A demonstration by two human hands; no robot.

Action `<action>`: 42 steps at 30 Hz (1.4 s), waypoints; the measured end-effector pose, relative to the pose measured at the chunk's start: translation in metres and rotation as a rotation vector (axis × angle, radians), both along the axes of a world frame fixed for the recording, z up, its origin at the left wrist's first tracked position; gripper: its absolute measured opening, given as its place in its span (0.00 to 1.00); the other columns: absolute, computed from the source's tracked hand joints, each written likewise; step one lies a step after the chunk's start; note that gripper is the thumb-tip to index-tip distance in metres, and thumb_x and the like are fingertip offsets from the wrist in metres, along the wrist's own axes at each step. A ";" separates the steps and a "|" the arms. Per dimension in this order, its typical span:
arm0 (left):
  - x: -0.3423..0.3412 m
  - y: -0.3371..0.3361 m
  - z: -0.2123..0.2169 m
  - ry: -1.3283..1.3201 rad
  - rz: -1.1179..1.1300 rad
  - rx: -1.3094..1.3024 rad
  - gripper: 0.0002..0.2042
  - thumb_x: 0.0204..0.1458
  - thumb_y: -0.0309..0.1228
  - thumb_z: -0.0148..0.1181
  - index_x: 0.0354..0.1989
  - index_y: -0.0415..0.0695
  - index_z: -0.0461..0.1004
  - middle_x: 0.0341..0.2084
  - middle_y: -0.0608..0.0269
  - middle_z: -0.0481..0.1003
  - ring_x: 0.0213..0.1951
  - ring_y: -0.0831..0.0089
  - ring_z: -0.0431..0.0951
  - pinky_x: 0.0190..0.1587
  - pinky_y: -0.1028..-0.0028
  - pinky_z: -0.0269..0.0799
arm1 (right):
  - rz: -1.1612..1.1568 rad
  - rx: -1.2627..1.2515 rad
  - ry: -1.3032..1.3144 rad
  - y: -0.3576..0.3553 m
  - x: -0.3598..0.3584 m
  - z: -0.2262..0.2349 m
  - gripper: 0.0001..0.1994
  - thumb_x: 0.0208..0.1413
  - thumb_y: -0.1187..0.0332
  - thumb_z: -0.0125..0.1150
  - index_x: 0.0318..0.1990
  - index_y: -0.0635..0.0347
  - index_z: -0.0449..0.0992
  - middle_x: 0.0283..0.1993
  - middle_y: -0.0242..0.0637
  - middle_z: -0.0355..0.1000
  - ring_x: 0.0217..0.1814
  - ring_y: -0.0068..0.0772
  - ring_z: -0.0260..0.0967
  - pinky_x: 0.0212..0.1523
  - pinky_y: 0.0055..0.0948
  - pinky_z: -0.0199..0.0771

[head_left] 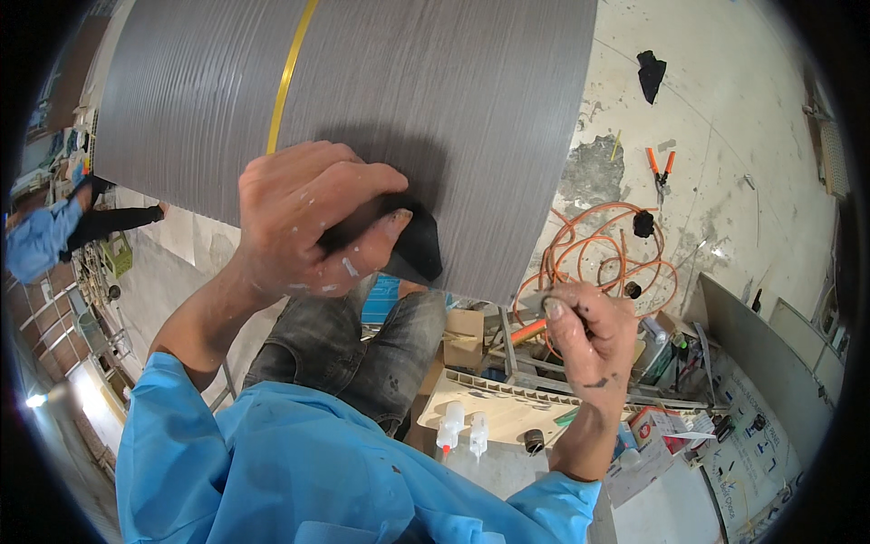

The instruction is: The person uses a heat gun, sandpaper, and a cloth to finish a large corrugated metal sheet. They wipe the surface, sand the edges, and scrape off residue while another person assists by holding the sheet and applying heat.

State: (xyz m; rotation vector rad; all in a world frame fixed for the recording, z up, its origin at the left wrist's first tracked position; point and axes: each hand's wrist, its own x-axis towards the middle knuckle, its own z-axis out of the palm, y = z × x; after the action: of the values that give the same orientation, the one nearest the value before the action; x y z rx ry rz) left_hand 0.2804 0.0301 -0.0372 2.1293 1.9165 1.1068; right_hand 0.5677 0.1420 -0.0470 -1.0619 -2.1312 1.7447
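Observation:
My left hand (pixel 317 222) is closed on a black rag-like piece (pixel 421 245), pinched between thumb and fingers. It hovers over or rests on a long grey, wood-grained panel (pixel 489 109); which of the two I cannot tell. Along the panel runs a narrow yellow strip (pixel 290 77), just beyond my left knuckles. Out past the panel's right corner, my right hand (pixel 594 340) is held up with its fingers curled in, and whatever they hold is hidden. White specks dot the left hand, dark smudges the right.
An orange hose (pixel 607 254) lies coiled on the floor at right, near orange-handled pliers (pixel 660 168) and a black scrap (pixel 650 77). Two clear bottles (pixel 450 426) stand on a pale board (pixel 507 408) beside my legs. At far left is another person in blue (pixel 45 240).

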 end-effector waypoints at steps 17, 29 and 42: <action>-0.002 -0.005 -0.002 0.071 -0.009 -0.033 0.11 0.40 0.30 0.63 0.32 0.38 0.80 0.18 0.59 0.76 0.18 0.70 0.75 0.19 0.74 0.66 | 0.276 0.056 0.008 0.008 -0.013 -0.001 0.04 0.55 0.72 0.65 0.34 0.64 0.81 0.18 0.40 0.71 0.17 0.34 0.68 0.20 0.28 0.65; 0.002 -0.003 -0.002 0.035 0.029 -0.022 0.09 0.41 0.32 0.70 0.31 0.44 0.80 0.15 0.64 0.71 0.16 0.71 0.71 0.18 0.71 0.63 | 0.068 0.024 0.089 0.011 -0.011 -0.007 0.04 0.54 0.73 0.66 0.32 0.64 0.80 0.20 0.39 0.73 0.19 0.31 0.71 0.22 0.26 0.67; 0.000 -0.002 0.000 0.056 -0.001 -0.017 0.08 0.41 0.30 0.71 0.29 0.44 0.80 0.16 0.65 0.71 0.17 0.72 0.72 0.19 0.73 0.64 | -0.111 1.125 0.377 0.051 -0.079 -0.056 0.21 0.38 0.83 0.62 0.45 0.58 0.80 0.22 0.32 0.69 0.19 0.33 0.60 0.21 0.32 0.57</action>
State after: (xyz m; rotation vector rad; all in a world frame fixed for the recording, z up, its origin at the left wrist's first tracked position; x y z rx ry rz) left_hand 0.2801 0.0278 -0.0368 2.1747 1.9404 1.0375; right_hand 0.4886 0.1926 -0.1030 -0.4485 -2.1771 0.4119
